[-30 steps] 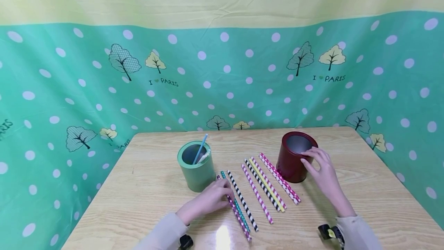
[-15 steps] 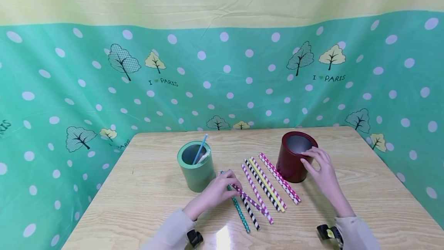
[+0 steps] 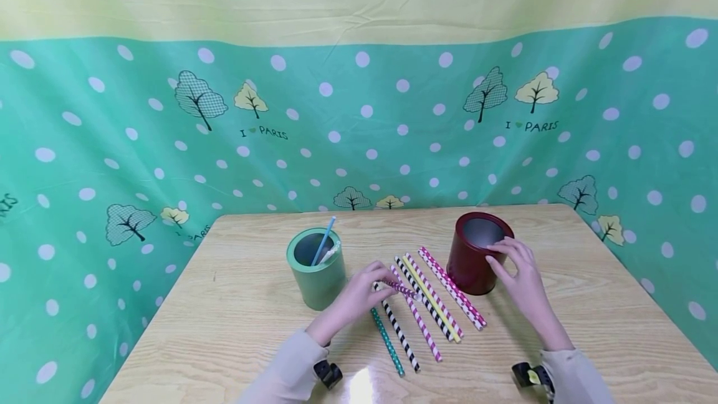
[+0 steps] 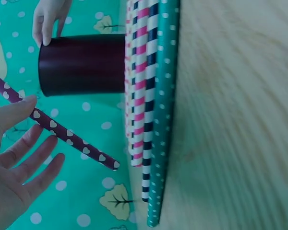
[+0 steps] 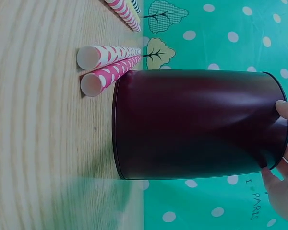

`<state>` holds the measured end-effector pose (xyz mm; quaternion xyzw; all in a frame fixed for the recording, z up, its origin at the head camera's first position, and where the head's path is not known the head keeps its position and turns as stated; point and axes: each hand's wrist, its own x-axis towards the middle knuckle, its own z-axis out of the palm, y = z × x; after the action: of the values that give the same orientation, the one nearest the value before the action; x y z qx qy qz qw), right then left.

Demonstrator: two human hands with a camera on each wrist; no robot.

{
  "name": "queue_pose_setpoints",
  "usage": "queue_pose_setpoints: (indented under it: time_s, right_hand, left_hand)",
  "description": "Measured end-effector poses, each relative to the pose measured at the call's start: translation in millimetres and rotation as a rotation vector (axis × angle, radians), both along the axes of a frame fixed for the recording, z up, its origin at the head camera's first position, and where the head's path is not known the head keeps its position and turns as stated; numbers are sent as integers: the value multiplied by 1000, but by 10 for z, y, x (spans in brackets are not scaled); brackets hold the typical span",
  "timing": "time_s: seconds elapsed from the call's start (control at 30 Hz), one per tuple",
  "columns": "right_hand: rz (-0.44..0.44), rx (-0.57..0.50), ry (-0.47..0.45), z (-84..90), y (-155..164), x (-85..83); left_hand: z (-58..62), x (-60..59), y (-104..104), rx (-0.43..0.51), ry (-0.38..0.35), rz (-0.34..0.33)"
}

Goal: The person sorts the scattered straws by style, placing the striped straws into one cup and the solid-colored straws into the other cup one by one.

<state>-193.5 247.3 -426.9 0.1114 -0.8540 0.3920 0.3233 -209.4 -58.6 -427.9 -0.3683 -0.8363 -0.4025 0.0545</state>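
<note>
Purple paper straw with white hearts (image 3: 399,288) was up off the wooden table (image 3: 235,304), pinched by our left hand (image 3: 359,297) btwn thumb and fingertips; in the left wrist view that straw (image 4: 62,135) ran slantwise past the thumb, other fingers spread loose. It hung over the row of straws, just right of the round green tin cup (image 3: 318,269), which had a blue straw (image 3: 324,240) and a white one standing in it. Our right hand (image 3: 518,279) gripped the round dark red tin cup (image 3: 475,254) at its rim, fingers curled on the wall w/ the thumb on the near side. On the table lay a teal dotted straw (image 3: 386,341), a black-and-white striped straw (image 3: 399,335), a pink striped straw (image 3: 422,329), plus a yellow one (image 3: 432,299) and more toward the red cup.
</note>
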Motion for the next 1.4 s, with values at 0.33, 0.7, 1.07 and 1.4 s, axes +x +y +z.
queue_pose_setpoints:
  time_s: [0.33,0.7,1.07,1.4]
  right_hand:
    - [-20,11,1,-7,-7,13]
    - [-19,10,5,-28,-8,4]
    - [-9,7,38,-28,-7,-4]
    - [9,2,92,-16,-13,-13]
  left_hand:
    - [107,-40,172,19,51,23]
    - [268,-62,417,54,16,22]
    - [408,-149,659,214,-56,29]
    - [628,-188,839,359,-9,43]
